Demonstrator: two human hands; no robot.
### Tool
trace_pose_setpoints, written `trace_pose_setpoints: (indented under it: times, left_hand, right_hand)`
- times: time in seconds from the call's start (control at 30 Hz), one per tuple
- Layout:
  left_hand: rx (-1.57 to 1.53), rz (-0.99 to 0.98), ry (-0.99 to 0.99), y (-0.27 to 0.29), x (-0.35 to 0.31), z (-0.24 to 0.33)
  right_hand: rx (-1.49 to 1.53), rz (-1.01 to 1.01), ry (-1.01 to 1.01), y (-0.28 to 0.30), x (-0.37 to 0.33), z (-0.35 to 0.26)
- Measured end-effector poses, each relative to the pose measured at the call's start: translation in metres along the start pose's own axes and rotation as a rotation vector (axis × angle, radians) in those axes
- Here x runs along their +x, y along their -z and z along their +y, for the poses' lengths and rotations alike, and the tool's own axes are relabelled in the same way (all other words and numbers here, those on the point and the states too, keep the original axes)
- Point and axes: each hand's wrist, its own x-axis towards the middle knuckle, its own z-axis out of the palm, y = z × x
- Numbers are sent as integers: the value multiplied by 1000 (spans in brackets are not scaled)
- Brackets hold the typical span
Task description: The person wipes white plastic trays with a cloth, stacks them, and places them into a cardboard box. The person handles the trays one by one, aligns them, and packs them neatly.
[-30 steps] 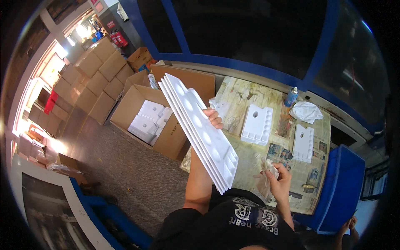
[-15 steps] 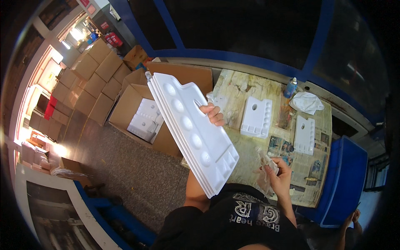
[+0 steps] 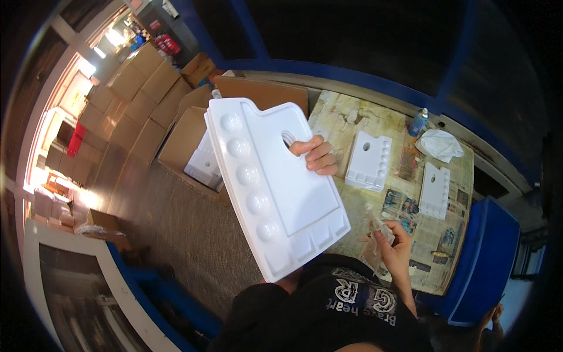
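A stack of white plastic paint palettes [image 3: 293, 193] is tilted up before me in my left hand [image 3: 316, 156]. The fingers of that hand are curled at the palette's right edge, beside the thumb hole. Most of the left hand and its forearm is hidden behind the stack. Round wells run down the top palette's left side, with square wells along its lower end. My right hand [image 3: 396, 243] pinches a crumpled, thin whitish cloth or film [image 3: 374, 249] over the table's near edge. Beyond it lie a stack of white palettes [image 3: 368, 161] and another white palette [image 3: 434, 190].
Newspaper partly covers the worn table [image 3: 334, 117]. A blue spray can [image 3: 418, 122] and a white rag [image 3: 440, 145] are at its back. An open carton [image 3: 176, 138] holds white palettes on the left. A blue bin [image 3: 484, 258] adjoins the right side; another person's hands [image 3: 491, 317] show beyond.
The palette stack has turned so its top face shows more fully, and my left hand has shifted slightly right. My right hand keeps its hold on the crumpled cloth or film.
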Motion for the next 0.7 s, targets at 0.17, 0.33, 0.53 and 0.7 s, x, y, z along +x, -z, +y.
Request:
trace_pose_setpoints:
  times: [0.17,0.33,0.53,0.7]
  left_hand:
    - [-157,-161,-12,9,7,3]
    - [-244,-137,-72,14,5,4]
    - [-351,-162,-122,25,2,6]
    - [-440,-290,-139,39,11,2]
  right_hand:
    - [-9,-32,-43,1,1,3]
    - [-14,-42,-17,2,4,7]
    - [-26,-23,-19,0,6,2]
    - [90,345,283,-23,19,-25]
